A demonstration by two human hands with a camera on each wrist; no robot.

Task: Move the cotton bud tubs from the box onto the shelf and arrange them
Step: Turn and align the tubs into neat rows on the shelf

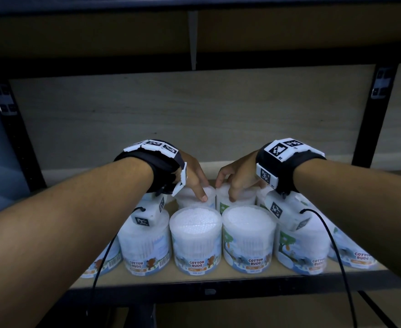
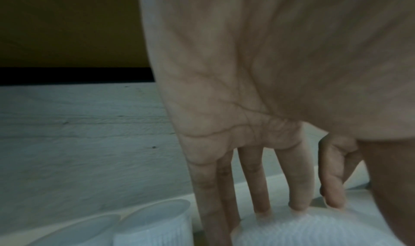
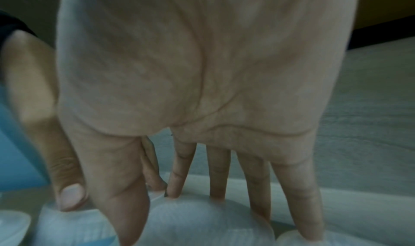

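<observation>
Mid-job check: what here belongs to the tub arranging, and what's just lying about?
Job: left hand gripping the left clear plastic back-row tub; right hand gripping the right back-row tub; front-row cotton bud tubs; pale wooden shelf board.
Idle: black cables; black metal uprights.

At least nine tubs (image 1: pixel 196 237), two hands (image 1: pixel 191 175) (image 1: pixel 238 176)

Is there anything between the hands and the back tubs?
Nothing visible. The left hand holds one back tub, the right hand the next tub; the front row stands nearer, not between them.
</observation>
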